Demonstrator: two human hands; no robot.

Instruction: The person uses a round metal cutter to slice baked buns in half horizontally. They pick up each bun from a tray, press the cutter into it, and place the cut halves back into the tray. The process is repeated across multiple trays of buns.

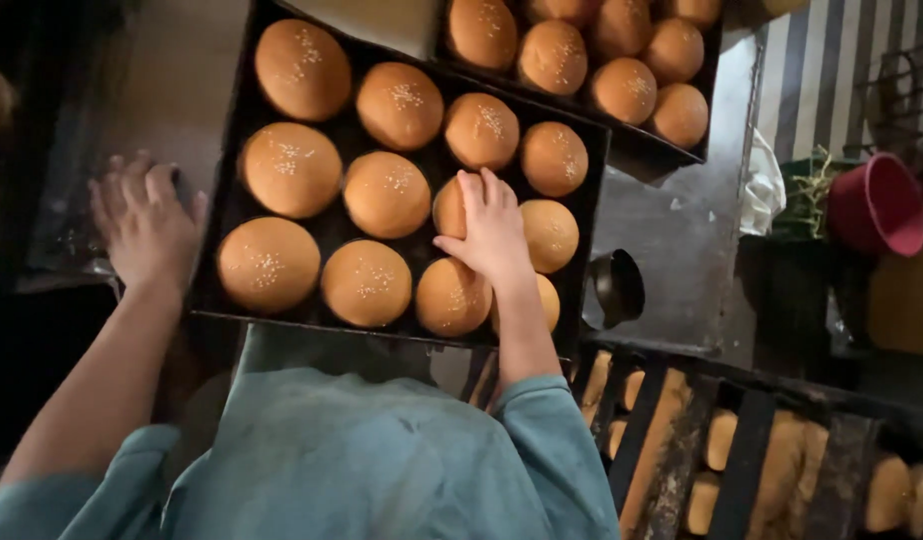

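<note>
Fingers of the right hand [492,232] lie flat and loosely spread on a sesame bun [450,207], palm down, pressing or touching rather than clamped round it; can't tell if thumb hooks under. That bun sits mid-row, at about 3 o'clock of the near black baking tray [222,210], w/ other golden buns touching or just beside it on all sides. Left hand [144,225] rests open, fingers spread, at the tray's 9 o'clock edge, holding nothing, fingertips near a dark surface beside the tray.

Near tray carries approx. a dozen round buns in rows, tops sprinkled w/ sesame. Second tray [682,150] of similar buns lies at 1 o'clock, overlapping the near tray's far corner. Both sit on a grey worktop [672,230]. Small dark round cup [615,288] stands at 4 o'clock of the right hand, just off the tray. Red bucket [879,205] at 3 o'clock, well apart, w/ white cloth [767,190] between it and the worktop. At 5 o'clock, a dark slatted rack [742,450] w/ pale loaves below it. Person wears teal sleeves.
</note>
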